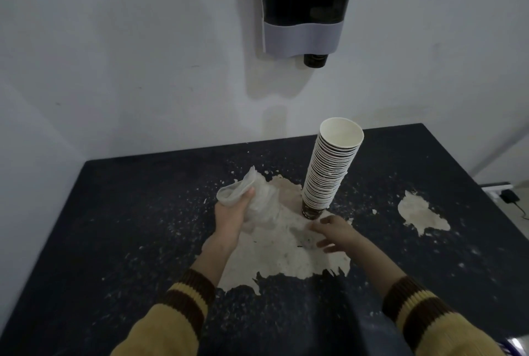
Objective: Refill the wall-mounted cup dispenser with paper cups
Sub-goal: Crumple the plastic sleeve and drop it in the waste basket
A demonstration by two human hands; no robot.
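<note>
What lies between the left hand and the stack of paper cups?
In the head view, the crumpled plastic wrapper that the left hand grips lies there, then a short stretch of the table's worn pale patch before the stack of paper cups.

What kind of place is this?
Probably a pantry or drinks corner: a wall-mounted cup dispenser hangs above a worn dark countertop, where a tall stack of paper cups stands. The left hand grips a crumpled plastic wrapper.

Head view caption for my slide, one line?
Left hand grips plastic wrap; right hand open near cup stack on the table, below dispenser.
</note>
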